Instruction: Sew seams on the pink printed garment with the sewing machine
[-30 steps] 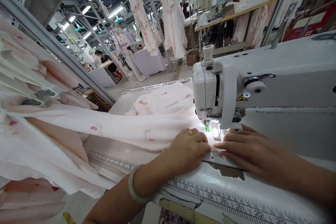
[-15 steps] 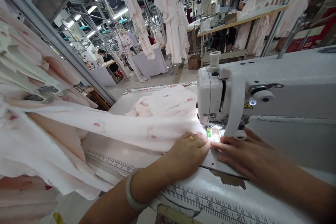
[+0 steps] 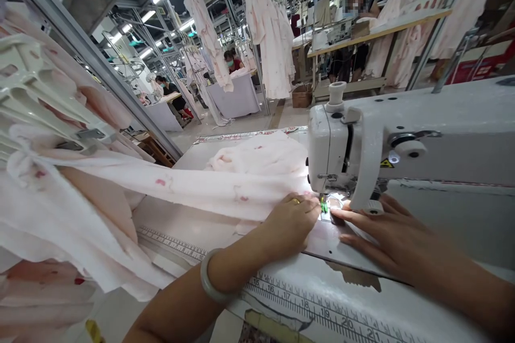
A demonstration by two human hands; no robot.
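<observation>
Head: brown box beyond pale cloth

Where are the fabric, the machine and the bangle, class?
Fabric (image 3: 209,188): head view, middle of the stretched strip.
Machine (image 3: 438,118): head view, side of its arm.
Bangle (image 3: 205,278): head view, outer curve of its band.

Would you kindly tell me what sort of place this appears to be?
Most likely a garment factory's sewing floor: a sewing machine stands over pale pink fabric, similar garments hang from rails, and other people sit or stand at worktables beyond.
</observation>
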